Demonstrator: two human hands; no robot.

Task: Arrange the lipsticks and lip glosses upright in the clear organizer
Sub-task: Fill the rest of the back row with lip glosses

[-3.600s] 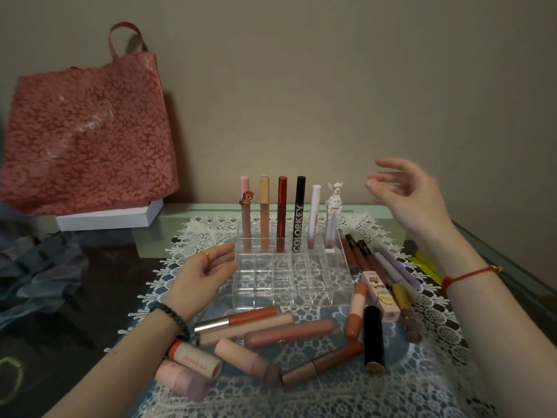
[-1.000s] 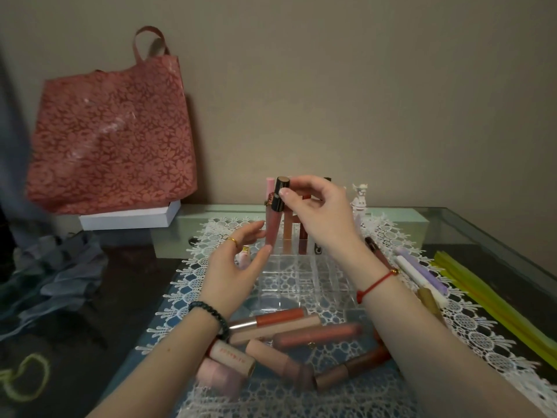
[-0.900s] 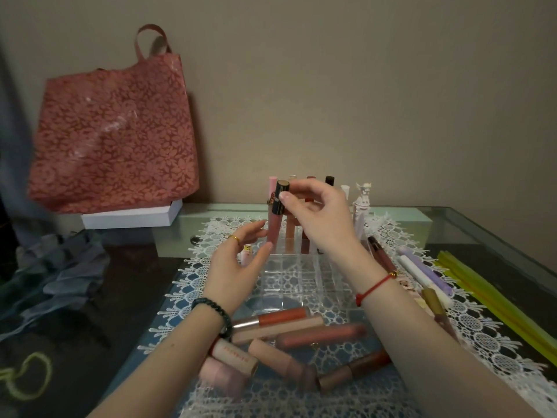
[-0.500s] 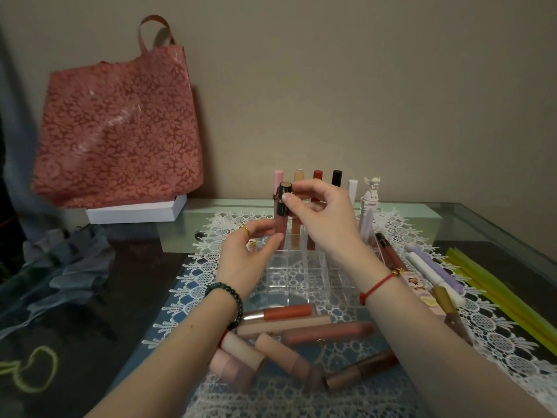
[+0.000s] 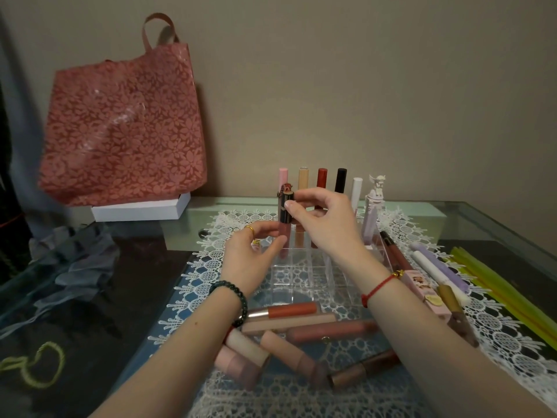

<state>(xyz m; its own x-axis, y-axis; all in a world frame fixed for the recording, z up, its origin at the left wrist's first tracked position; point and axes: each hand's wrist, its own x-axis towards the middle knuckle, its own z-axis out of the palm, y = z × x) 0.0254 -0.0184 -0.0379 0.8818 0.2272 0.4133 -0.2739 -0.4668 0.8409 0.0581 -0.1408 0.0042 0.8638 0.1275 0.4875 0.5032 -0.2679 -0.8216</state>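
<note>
Pinching black-capped gloss (image 5: 285, 212), right-hand fingers (image 5: 298, 210) curled.

There are 1 organizer (image 5: 301, 279), 6 standing tubes (image 5: 322, 178), 1 held tube (image 5: 285, 211), 1 bag (image 5: 126, 131).

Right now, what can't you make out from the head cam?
All head view.
- Foot of the black-capped gloss pinched by the right hand: seated in the clear organizer or not, hidden by the left hand.
- Whether the left hand grips or just touches the gloss: unclear.
- A small item behind the left hand: mostly hidden.
- Print on the pink box: too small.
- Organizer's right cells: behind the right wrist.
</note>
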